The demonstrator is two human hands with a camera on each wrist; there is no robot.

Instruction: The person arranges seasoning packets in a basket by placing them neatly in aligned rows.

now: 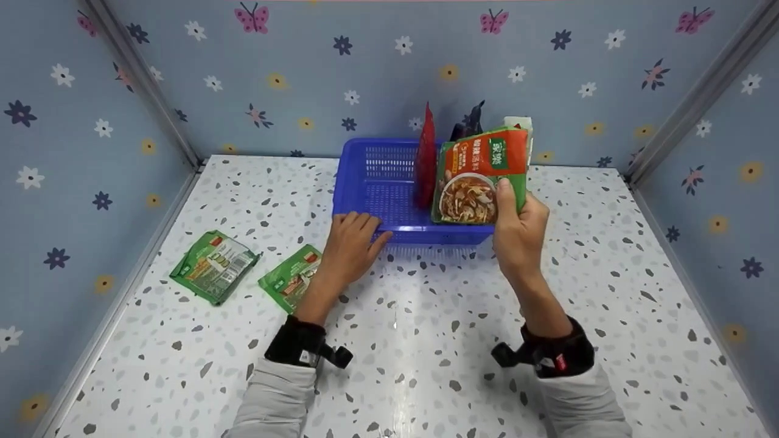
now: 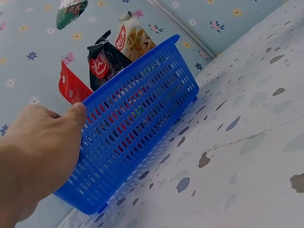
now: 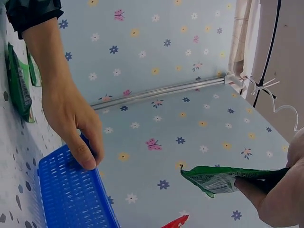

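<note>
A blue plastic basket (image 1: 426, 235) stands near the back wall. My left hand (image 1: 352, 250) grips its front left rim, the thumb lapping over the edge in the left wrist view. Above the right part of the basket, my right hand (image 1: 522, 234) holds a green and red soup seasoning packet (image 1: 487, 152), its thumb on the front, which pictures a bowl of food. Inside the basket stand a red packet (image 1: 426, 164), a black packet (image 2: 107, 61) and a cream packet (image 2: 135, 40). The held packet covers part of them in the head view.
On the speckled table left of the basket lie two green packets, one flat on its own (image 1: 216, 267) and another (image 1: 291, 280) partly behind my left forearm. Flowered wall panels (image 1: 401, 67) close in the back and both sides.
</note>
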